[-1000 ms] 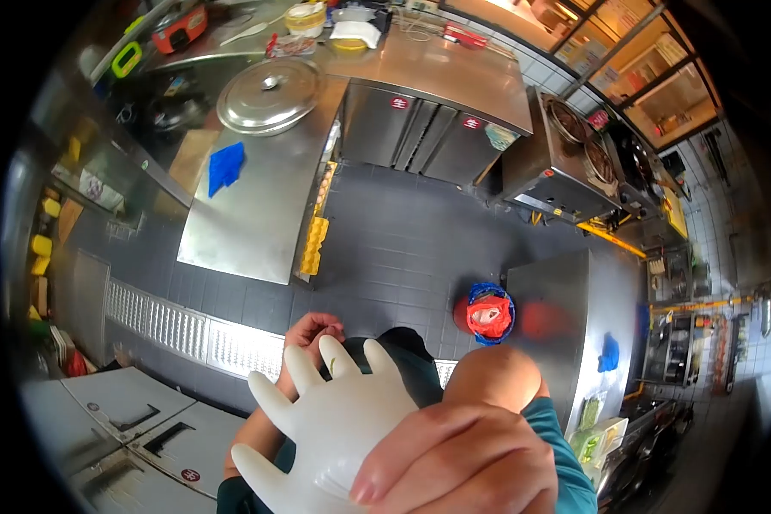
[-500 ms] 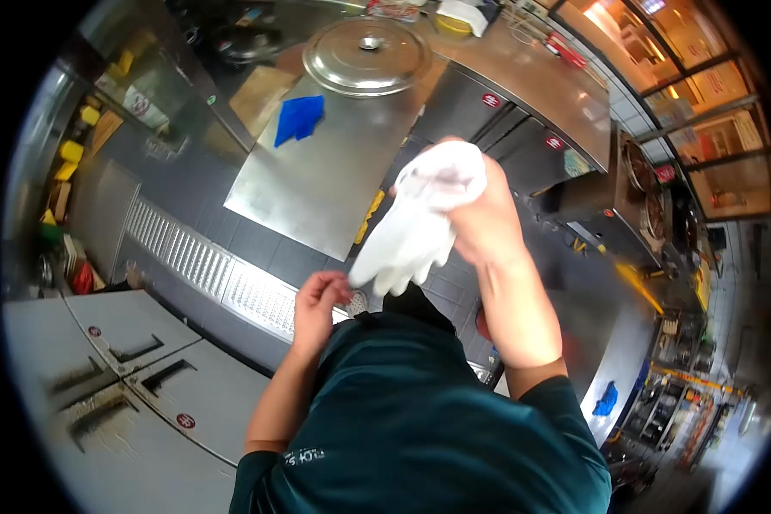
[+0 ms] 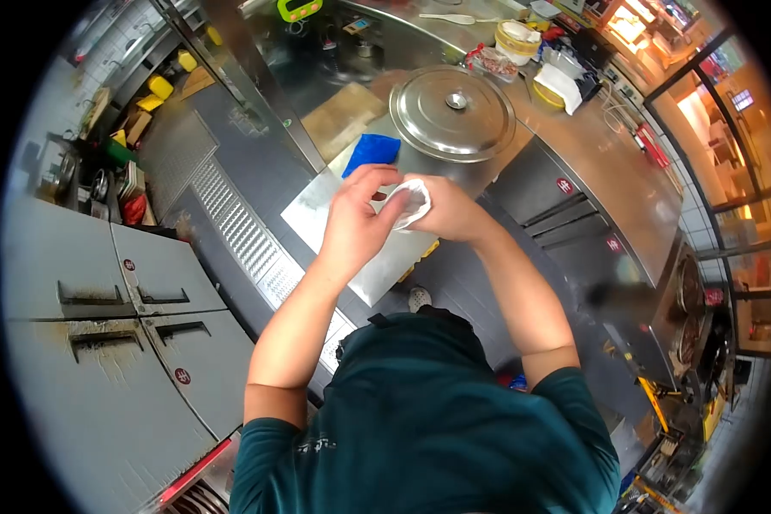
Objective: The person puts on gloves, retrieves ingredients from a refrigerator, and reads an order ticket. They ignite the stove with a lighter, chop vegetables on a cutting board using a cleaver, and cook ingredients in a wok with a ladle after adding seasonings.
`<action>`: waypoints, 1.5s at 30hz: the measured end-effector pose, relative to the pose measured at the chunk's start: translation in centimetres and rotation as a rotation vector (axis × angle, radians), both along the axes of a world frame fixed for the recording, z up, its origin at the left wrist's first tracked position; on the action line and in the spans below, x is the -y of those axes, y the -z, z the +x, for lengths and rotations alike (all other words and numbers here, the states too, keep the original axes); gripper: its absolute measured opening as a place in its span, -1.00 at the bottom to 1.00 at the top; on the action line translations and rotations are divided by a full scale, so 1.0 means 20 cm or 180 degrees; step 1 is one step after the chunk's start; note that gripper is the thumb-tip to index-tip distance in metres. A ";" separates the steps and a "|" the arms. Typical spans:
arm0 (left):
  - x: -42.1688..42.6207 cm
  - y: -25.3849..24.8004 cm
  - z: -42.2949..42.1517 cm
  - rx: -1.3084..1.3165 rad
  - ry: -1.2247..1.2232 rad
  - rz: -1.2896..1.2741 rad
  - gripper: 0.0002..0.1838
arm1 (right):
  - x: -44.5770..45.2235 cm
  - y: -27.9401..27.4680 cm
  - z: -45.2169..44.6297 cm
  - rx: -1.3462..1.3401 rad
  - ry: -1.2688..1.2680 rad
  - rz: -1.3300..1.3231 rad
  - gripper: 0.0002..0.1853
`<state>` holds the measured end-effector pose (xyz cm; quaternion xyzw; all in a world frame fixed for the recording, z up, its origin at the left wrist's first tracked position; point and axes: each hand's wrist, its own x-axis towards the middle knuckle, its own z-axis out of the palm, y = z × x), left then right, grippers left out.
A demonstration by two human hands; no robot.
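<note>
A white glove [image 3: 415, 202] is held up in front of me, its cuff opening turned toward my face. My right hand [image 3: 450, 208] is closed around the glove's cuff from the right. From the left, my left hand [image 3: 357, 214] has its fingers curled at the cuff and its thumb at the mouth of the opening. The glove's fingers are hidden below the hands. Just beyond the hands, a blue cloth [image 3: 373, 153] lies on the steel table [image 3: 317, 210].
A large round metal lid [image 3: 454, 111] sits behind the blue cloth. To the right runs a steel counter [image 3: 608, 171] with drawers or doors below. White cabinets with black handles [image 3: 103, 351] stand at the left. A metal floor grate [image 3: 236, 218] crosses the dark floor.
My left hand has risen from beside my body to the glove's cuff. The glove has turned so its opening faces me, and my view has shifted.
</note>
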<state>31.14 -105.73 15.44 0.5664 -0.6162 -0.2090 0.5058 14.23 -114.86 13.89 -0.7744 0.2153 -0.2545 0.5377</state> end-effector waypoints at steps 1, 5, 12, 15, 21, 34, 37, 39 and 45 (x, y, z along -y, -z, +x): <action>0.04 0.03 -0.02 0.0120 -0.0058 0.0070 -0.83 | 0.05 0.03 0.00 -0.0039 -0.0070 -0.0090 -0.68; 0.19 0.16 0.02 -0.0062 -0.0434 0.0190 -0.92 | 0.27 0.26 0.00 0.0007 0.0003 -0.0440 -0.36; 0.30 0.20 0.12 0.0875 -0.0421 0.0011 -0.91 | 0.36 0.43 -0.20 -0.0480 0.0356 -0.0596 -0.12; 0.20 0.39 0.14 0.1416 -0.0265 -0.0164 -0.86 | 0.31 0.62 -0.39 -0.0832 0.0628 -0.0340 -0.15; -0.25 1.12 0.25 0.1997 0.0288 0.1387 -0.51 | -0.14 1.35 -0.82 -0.2021 0.0942 0.0395 -0.26; -0.77 1.51 0.63 0.0719 -0.0840 0.1915 -0.58 | -0.30 1.16 -0.43 -0.1695 0.1007 0.0368 -0.31; -0.66 1.14 0.59 0.0359 -0.0852 0.1994 -0.58 | 0.00 0.51 0.03 -0.0705 0.0756 -0.0605 -0.36; -0.63 1.04 0.59 0.0598 -0.0807 0.1426 -0.59 | 0.06 -0.02 0.32 0.0083 0.0490 -0.0582 -0.38; -0.78 1.00 0.64 0.0341 -0.1052 0.0971 -0.59 | 0.09 -1.12 0.99 0.1666 -0.0691 0.0288 -0.19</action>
